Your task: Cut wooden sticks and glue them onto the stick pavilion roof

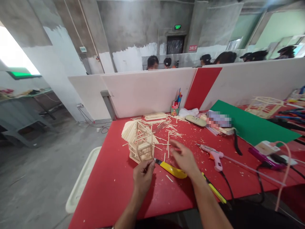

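Observation:
My left hand [143,175] is at the front of a small wooden stick model [141,146], thumb and forefinger pinched together. Whatever they hold is too small to make out. A yellow-handled tool [172,170] with a dark end lies between my hands, that end close to my left fingertips. My right hand [184,157] is open, fingers stretched over the table towards a few loose thin wooden sticks [168,144]. Behind the model lies a fan of pale sticks [128,132].
A pink glue gun [215,156] with a cord lies on the red table [100,194], right of my right hand. Beside my right forearm is another yellow tool [216,192]. Further back are a pen cup [175,109], an oval case [195,121] and a green board [252,124].

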`<state>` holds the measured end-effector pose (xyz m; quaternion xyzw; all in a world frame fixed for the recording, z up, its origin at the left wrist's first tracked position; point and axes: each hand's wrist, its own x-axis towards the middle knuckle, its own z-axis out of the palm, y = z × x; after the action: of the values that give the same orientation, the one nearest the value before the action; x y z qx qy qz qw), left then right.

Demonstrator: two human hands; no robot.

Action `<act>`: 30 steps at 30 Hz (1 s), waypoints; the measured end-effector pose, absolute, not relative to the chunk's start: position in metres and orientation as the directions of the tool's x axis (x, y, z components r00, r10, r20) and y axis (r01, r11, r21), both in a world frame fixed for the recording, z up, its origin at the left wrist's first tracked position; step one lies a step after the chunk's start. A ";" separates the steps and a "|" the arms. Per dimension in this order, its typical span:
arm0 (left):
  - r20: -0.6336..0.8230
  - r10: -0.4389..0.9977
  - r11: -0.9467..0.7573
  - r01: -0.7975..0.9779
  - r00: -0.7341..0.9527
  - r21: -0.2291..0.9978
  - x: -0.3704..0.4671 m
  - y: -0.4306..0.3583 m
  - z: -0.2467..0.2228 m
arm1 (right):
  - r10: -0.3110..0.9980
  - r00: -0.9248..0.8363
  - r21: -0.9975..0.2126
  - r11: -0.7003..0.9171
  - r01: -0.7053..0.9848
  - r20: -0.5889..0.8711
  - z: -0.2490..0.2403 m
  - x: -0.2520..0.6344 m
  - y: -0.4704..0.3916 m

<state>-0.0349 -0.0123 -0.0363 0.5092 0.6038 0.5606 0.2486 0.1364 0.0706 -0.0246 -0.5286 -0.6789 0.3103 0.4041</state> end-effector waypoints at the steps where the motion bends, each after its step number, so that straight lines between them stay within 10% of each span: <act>1: 0.271 0.894 -0.146 0.339 -0.357 0.929 -0.038 -0.014 -0.036 | 0.952 -0.163 -0.852 0.305 0.426 0.260 -0.024 0.117 0.070; 30: 0.273 0.769 -0.105 0.308 -0.578 0.946 -0.089 -0.010 -0.037 | 0.932 -0.214 -0.832 0.359 0.424 0.293 -0.025 0.059 0.029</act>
<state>-0.0888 -0.0102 -0.0372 0.4192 0.6422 0.6136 0.1879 0.0589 0.0286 -0.0249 -0.4741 -0.7149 0.3096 0.4102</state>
